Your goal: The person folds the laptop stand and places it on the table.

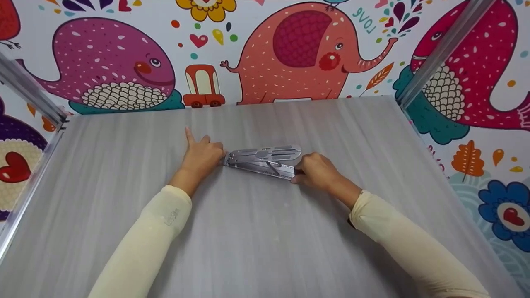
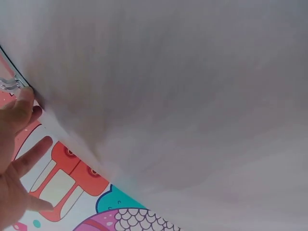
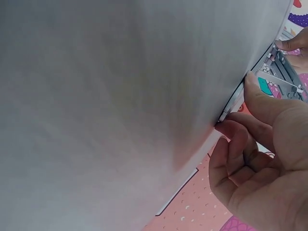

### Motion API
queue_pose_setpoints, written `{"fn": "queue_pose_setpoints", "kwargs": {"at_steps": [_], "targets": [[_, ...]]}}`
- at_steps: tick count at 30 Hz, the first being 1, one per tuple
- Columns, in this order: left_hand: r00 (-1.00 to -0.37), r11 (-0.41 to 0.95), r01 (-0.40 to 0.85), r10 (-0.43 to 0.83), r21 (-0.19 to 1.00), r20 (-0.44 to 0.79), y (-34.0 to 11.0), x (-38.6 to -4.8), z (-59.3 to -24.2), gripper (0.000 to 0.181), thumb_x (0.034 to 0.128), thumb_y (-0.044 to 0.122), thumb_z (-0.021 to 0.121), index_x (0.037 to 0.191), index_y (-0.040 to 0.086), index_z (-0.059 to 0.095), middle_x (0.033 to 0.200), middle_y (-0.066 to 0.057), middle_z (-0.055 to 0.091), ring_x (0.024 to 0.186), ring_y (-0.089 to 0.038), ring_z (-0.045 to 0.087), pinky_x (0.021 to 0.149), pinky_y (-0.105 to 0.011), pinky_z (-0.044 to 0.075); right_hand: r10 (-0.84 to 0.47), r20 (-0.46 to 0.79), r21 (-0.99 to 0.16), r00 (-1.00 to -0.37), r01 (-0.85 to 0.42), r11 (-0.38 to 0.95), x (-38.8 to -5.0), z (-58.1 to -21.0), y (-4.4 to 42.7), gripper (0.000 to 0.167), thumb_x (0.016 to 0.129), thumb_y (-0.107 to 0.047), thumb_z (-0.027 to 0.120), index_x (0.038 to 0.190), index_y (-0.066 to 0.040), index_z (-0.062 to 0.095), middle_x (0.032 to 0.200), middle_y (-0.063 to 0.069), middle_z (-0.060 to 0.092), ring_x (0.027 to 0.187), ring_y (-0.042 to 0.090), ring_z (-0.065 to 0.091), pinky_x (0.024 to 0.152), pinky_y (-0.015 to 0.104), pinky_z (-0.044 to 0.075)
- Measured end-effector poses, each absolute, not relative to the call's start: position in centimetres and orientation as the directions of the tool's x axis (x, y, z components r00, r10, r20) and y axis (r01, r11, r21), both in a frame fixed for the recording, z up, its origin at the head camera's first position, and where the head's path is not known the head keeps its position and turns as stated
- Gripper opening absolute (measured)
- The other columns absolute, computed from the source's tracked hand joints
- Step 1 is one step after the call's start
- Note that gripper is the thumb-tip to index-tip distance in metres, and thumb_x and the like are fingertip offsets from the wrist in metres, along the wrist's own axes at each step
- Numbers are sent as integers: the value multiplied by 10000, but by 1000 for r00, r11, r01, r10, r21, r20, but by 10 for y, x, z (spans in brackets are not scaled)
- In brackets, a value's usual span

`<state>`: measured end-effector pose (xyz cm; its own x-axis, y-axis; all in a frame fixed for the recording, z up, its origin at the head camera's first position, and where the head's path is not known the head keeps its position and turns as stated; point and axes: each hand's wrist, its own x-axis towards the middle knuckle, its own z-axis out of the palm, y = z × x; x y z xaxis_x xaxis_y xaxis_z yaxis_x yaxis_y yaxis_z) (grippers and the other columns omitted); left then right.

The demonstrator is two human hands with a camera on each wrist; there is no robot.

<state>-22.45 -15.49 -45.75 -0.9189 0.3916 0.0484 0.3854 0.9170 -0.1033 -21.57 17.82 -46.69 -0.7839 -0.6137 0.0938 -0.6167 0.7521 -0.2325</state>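
A grey metal folding stand (image 1: 263, 155) lies on the table, its slotted upper plate raised at an angle from the base, a thin strut between them. The left hand (image 1: 202, 157) pinches the stand's hinged end, one finger stretched out away from it. At the base's other end, the right hand (image 1: 318, 170) grips the corner with thumb and curled fingers. In the right wrist view, the right hand (image 3: 264, 154) holds the base's edge (image 3: 233, 102) near the tabletop. The left wrist view shows the left hand (image 2: 19, 154) at the stand's end, other fingers spread.
The grey wood-grain table (image 1: 232, 240) spans the view beneath both arms. Behind it stands a wall (image 1: 248, 25) printed with cartoon animals. Metal posts rise at the back left corner (image 1: 37, 91) and back right corner (image 1: 439, 58).
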Motion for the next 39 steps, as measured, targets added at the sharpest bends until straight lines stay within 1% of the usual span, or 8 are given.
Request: {"fn": "queue_pose_setpoints", "kwargs": {"at_steps": [11,18,23,25,27,32,35,39], "targets": [[-913,912,392,402,-117,74,-156,-222,-460,246,942,151,736,1184,167,778,1117,-87,768,1102,-373,662,1080,-839,216,-597,92,-270,-797,-597,755,-216,-468,180,183,774,-261,896,770,-119,780,665,-1,667,626,131,470,563,370,465],[-949,951,295,303,-93,92,-146,-216,-459,245,947,77,710,1173,139,780,1087,-126,775,1076,-391,656,1061,-793,330,-600,120,-323,-791,-603,730,-214,-471,184,210,804,-265,879,808,-94,758,693,-3,603,658,118,449,573,299,396],[-973,977,202,207,-63,102,-124,-201,-450,167,938,22,647,1039,46,778,997,-154,762,946,-418,691,915,-690,481,-604,131,-390,-786,-601,698,-213,-475,194,340,920,-346,766,1081,-49,726,908,84,649,776,180,558,687,359,502],[-976,980,196,194,17,102,-114,-195,-444,143,916,37,680,1036,10,754,1002,-168,738,934,-415,694,863,-637,531,-603,141,-409,-785,-600,687,-215,-476,199,383,977,-352,692,1199,-41,662,1031,121,660,876,226,607,789,420,540],[-976,969,207,195,133,99,-105,-191,-438,207,919,68,704,1114,2,723,1071,-181,708,974,-405,687,857,-576,571,-609,147,-412,-779,-608,679,-218,-476,204,385,1014,-349,636,1238,-37,601,1112,134,655,967,253,627,875,468,547],[-963,906,265,234,331,131,-85,-185,-433,383,908,68,717,1282,24,651,1163,-225,655,1012,-414,675,890,-507,578,-706,144,-319,-693,-708,630,-224,-476,211,448,976,-371,690,1217,-7,587,1030,121,618,905,226,575,795,421,527],[-961,900,265,217,346,170,-75,-183,-437,360,918,2,655,1274,50,678,1093,-240,674,936,-424,697,820,-512,589,-772,128,-263,-623,-772,579,-228,-472,208,471,917,-347,769,1215,-4,647,957,107,611,841,189,531,725,359,487],[-958,921,239,172,307,228,-66,-181,-443,326,933,-56,592,1208,54,726,999,-245,702,877,-411,724,743,-500,609,-813,69,-301,-579,-789,536,-234,-466,200,460,858,-245,834,1240,-18,712,891,113,645,780,165,513,665,306,448]]}}
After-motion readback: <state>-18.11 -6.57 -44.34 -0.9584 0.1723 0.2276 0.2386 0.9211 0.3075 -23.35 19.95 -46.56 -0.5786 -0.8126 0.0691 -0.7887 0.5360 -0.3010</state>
